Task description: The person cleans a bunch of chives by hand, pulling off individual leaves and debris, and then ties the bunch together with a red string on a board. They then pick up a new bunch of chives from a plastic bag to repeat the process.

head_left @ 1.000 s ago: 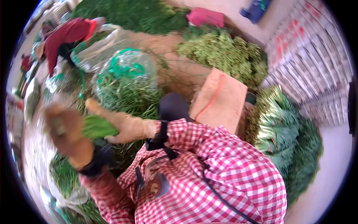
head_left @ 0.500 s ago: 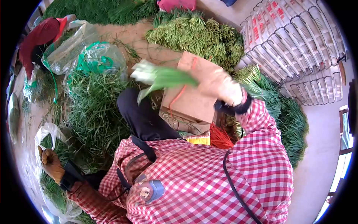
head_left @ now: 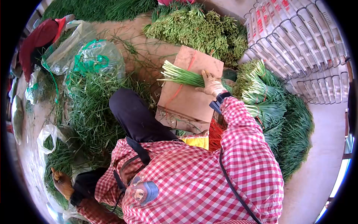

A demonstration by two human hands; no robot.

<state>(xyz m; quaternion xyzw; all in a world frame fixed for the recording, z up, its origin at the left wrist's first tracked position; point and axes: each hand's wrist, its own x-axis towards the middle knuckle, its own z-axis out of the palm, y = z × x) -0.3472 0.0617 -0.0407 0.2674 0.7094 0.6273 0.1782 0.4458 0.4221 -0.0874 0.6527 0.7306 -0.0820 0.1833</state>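
Observation:
My right hand [head_left: 212,84], in a pale glove, grips a bunch of garlic chives [head_left: 179,73] from above. The bunch lies across a brown box-like block [head_left: 190,100], pale stem ends pointing left, the leaf end partly under my hand and sleeve. A red tie strip [head_left: 174,98] runs across the block's top beneath the bunch. At the lower left, my left hand [head_left: 62,183], in a brown glove, is by loose chives [head_left: 59,158] in a clear plastic bag [head_left: 44,143]. Its fingers look curled; what they hold, if anything, I cannot make out.
Tied chive bunches [head_left: 266,97] are stacked right of the block, below white crates [head_left: 294,37]. Another chive pile [head_left: 201,33] lies behind it. Loose greens [head_left: 93,104] spread beside my knee [head_left: 130,108]. Red strips [head_left: 216,136] hang near my lap. Another person [head_left: 39,41] is at upper left.
My right hand has brought the chive bunch right and down onto the block, where it was swinging in the air before. My left hand has moved lower and slightly right.

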